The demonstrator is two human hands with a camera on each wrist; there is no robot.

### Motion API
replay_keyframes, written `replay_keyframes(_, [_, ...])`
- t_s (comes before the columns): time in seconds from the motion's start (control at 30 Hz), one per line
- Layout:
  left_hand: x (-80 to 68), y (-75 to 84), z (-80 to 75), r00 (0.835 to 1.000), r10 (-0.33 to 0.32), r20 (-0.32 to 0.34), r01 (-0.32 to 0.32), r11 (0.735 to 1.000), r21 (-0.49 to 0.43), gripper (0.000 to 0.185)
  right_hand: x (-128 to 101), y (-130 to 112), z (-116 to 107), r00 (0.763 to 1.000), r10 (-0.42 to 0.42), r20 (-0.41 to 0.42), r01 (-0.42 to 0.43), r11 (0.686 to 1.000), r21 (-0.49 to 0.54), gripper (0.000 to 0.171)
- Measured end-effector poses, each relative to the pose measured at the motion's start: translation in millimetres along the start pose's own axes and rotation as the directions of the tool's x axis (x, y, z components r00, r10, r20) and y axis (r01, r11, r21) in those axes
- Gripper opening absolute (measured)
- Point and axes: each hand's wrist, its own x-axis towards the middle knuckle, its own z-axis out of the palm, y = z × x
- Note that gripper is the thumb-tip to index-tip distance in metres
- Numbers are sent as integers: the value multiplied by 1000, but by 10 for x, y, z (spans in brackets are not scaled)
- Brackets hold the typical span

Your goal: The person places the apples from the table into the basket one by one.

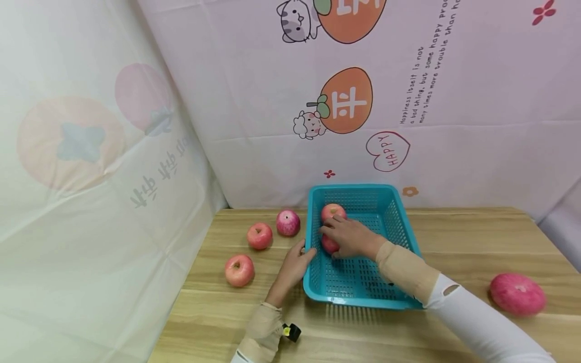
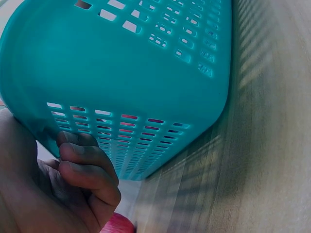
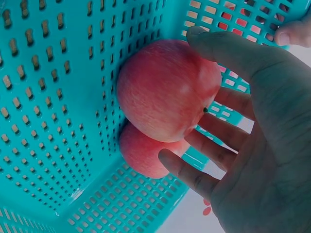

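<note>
A teal plastic basket (image 1: 363, 283) stands on the wooden table (image 1: 454, 237). Two red apples lie in it by its left wall. My right hand (image 1: 347, 234) reaches inside and holds the nearer apple (image 1: 329, 245). In the right wrist view the thumb (image 3: 214, 46) lies over this apple (image 3: 165, 90) and the fingers (image 3: 194, 172) reach under it. The second apple (image 3: 143, 153) touches it, seen from the head as the farther apple (image 1: 333, 210). My left hand (image 1: 297, 262) grips the basket's left rim, fingers (image 2: 90, 167) curled against the outer wall (image 2: 121, 63).
Three red apples (image 1: 259, 236) (image 1: 288, 223) (image 1: 239, 269) lie on the table left of the basket. A large pink fruit (image 1: 517, 294) sits near the right front edge. Printed cloth backdrops close off the back and left sides.
</note>
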Motion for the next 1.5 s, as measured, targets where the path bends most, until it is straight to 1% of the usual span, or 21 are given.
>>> replay_keyframes(0.23, [-4, -6, -9, 1000, -1, -8, 1, 1000, -12, 42, -35, 16, -48, 1000, 1, -10, -1, 1000, -20, 70])
replay_keyframes(0.47, [1, -13, -17, 1000, -15, -9, 15, 1000, -17, 42, -80, 38, -93, 999, -25, -21, 24, 999, -41, 66])
replay_keyframes(0.6, [7, -19, -17, 1000, -11, -11, 11, 1000, -19, 42, -103, 51, -112, 999, -25, -21, 24, 998, -49, 66])
replay_keyframes(0.8, [10, -16, -11, 1000, -6, -9, 5, 1000, -18, 42, -149, 84, -117, 998, -35, -54, 32, 998, -59, 61])
replay_keyframes(0.93, [7, -16, -1, 1000, -2, -12, 2, 1000, -13, 42, -205, 113, -139, 998, -24, -60, 21, 999, -50, 61])
replay_keyframes(1.13, [2, -17, 13, 1000, -3, -22, 3, 1000, 3, 41, -281, 148, -200, 999, 40, -32, -41, 999, -23, 68])
replay_keyframes(1.2, [3, -13, 14, 1000, -3, -24, 4, 1000, 3, 42, -308, 156, -224, 998, 52, -35, -53, 998, -17, 69])
replay_keyframes(1.4, [8, -15, 19, 1000, 3, -28, -3, 1000, -4, 42, -391, 202, -252, 996, 36, -79, -40, 998, -45, 66])
replay_keyframes(1.5, [9, -10, 16, 1000, 10, -28, -10, 1000, -5, 42, -420, 227, -255, 996, 46, -82, -50, 998, -44, 69])
